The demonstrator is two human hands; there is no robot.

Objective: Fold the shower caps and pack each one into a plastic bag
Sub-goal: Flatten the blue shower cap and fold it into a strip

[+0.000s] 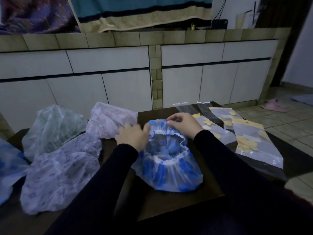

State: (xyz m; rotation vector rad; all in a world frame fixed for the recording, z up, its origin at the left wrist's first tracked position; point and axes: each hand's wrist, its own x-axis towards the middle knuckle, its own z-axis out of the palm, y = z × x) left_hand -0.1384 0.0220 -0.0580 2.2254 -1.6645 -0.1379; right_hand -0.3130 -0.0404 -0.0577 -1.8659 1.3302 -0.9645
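a dim room, white cabinets behind a dark low table (211,185). the blue shower cap (171,172) lies on the table's middle, opening up, elastic rim showing. the right hand (183,124) pinches its far rim; the left hand (133,136) holds the rim's left edge, fingers blurred. left of it lie a purple-print cap (62,173), a pink cap (111,121) and a green cap (52,128). to the right, plastic bags (254,141) with yellow flowers lie flat.

Both hands (133,137) (183,123) grip blue shower cap (169,177) — opening up.
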